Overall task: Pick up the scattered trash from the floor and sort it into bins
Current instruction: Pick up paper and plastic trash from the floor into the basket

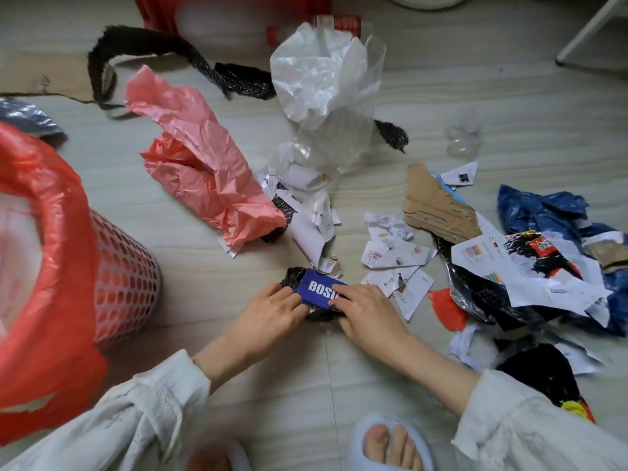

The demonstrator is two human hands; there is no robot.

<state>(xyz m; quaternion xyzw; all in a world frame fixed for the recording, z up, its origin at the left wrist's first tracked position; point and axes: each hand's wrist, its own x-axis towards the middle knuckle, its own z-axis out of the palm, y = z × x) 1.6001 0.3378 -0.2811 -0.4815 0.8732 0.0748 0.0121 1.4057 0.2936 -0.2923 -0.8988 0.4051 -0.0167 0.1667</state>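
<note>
At far left we see one bin [125, 283] lined with a red bag [51, 232], then one pink bag [204, 171] on the floor [509, 96]. Our left hand [268, 317] and right hand [367, 314] meet at centre, their fingers [339, 288] pinching one blue card [319, 292] over a black wad [292, 277]. Bare floor lies around the hands; paper scraps [394, 260] and one cardboard piece [435, 209] crowd the right.
</note>
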